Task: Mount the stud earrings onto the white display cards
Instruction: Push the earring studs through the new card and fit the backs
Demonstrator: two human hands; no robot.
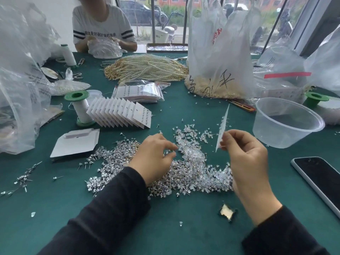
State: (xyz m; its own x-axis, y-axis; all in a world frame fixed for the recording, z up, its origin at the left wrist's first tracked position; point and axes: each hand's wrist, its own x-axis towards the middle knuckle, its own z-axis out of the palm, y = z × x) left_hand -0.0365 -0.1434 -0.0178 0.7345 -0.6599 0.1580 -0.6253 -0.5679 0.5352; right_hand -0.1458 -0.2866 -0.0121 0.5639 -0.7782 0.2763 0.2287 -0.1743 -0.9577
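On the green cloth-covered desk (55,208), the right hand (244,153) holds a thin white display card (223,126) upright and edge-on to the camera. Its grip is narrow, with thumb and fingertips pinching the card's near lower end, raised above the desk right of centre. The left hand (156,157) hangs palm down over the middle of the desk with its fingers curled towards a heap of small clear plastic earring backs (189,144). The fingertips are blurred, so I cannot tell whether that grip holds anything.

The loose silver stud earrings (114,159) lie in a wide pile just left of and under the left hand, with strays scattered further left. Beyond them a fanned row of white cards with studs mounted (119,113) stands on edge. A flat stack of blank white cards (75,142) lies to its near left.

A clear round plastic tub (287,122) sits to the right, and a dark smartphone (320,179) lies at the near right edge. Far across the desk sit a heap of pearl strands (147,67) and a second person in a white shirt (103,24).
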